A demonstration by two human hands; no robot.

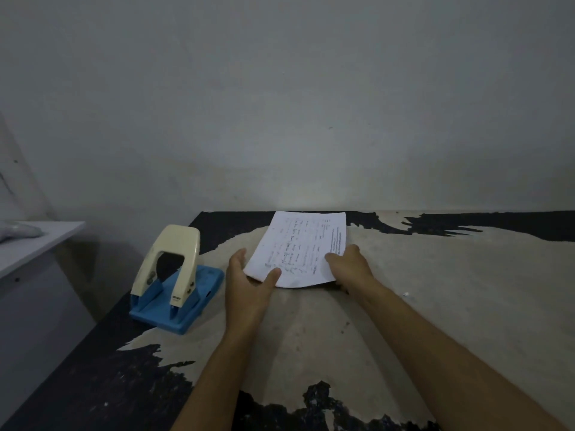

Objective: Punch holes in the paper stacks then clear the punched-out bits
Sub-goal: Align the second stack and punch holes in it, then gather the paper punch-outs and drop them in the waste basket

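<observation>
Both hands, left (249,278) and right (348,265), gripping paper stack (298,247), hole punch (174,275) left

Printed paper stack (301,247), blue-and-cream hole punch (174,279) left.

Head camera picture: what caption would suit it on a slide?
Both hands, left hand and right hand, hold a paper stack beside a blue hole punch.
</observation>
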